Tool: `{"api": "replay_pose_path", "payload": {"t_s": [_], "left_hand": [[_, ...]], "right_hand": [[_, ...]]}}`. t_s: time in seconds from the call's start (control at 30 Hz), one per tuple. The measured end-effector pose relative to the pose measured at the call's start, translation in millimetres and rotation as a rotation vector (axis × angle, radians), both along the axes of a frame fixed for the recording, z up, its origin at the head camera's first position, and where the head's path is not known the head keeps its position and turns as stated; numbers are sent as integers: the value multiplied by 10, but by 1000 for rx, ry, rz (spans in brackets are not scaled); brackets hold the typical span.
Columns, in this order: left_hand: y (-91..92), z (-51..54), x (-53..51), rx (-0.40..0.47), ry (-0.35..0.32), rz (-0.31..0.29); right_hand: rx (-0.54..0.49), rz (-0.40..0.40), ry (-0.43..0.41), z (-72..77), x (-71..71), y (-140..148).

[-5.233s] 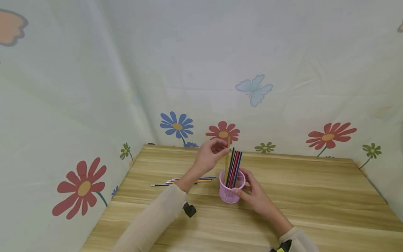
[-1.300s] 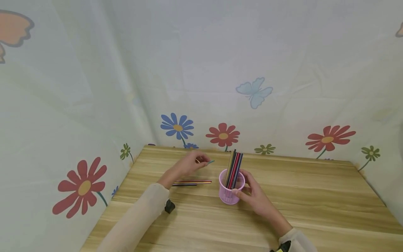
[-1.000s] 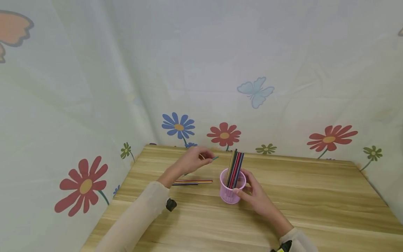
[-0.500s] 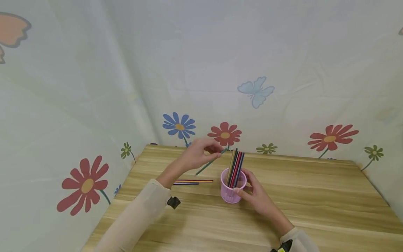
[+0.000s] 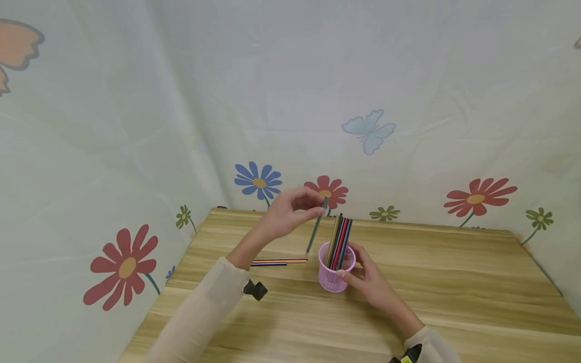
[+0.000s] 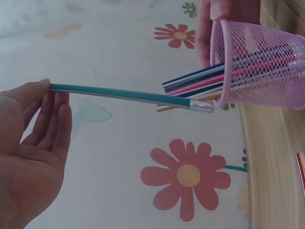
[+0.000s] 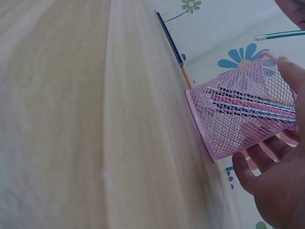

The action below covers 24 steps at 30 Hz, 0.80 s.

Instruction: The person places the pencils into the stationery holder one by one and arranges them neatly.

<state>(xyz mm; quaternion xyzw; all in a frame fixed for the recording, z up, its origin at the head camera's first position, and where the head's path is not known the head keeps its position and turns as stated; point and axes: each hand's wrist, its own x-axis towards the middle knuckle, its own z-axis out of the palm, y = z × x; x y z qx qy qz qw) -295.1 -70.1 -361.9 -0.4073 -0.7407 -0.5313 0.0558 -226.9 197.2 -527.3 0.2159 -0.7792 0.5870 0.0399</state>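
My left hand (image 5: 288, 214) pinches a teal pencil (image 5: 314, 232) by its upper end, between thumb and fingertips. The pencil slants, and its silver ferrule end (image 6: 201, 106) points down beside the cup's rim, to the left of the cup in the head view. A pink mesh pencil cup (image 5: 333, 282) stands upright on the table. My right hand (image 5: 374, 286) holds it from the right, thumb at the rim and fingers around the side. Several pencils (image 5: 341, 237) in black, red, blue and yellow lean in the cup.
A few pencils (image 5: 280, 261) lie on the wooden table (image 5: 454, 287) left of the cup, partly hidden by the left forearm. A flower-printed cloth (image 5: 290, 101) hangs behind the table and along its left side.
The left hand has raised the teal pencil, moved right toward the cup and tilted the pencil from nearly flat to steep. Earlier it released a yellow pencil into the cup. The right hand has stayed put.
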Motion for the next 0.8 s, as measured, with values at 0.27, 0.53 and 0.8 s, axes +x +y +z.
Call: {"api": "replay_pose_path", "payload": {"t_s": [0.27, 0.53, 0.8], "left_hand": [[97, 83, 77, 133, -21, -12], [187, -33, 63, 192, -43, 13], [291, -371, -57, 173, -99, 60]], "right_hand": [[16, -15, 8, 10, 4, 3], [4, -8, 4, -11, 1, -5], [6, -16, -12, -6, 4, 5]]}}
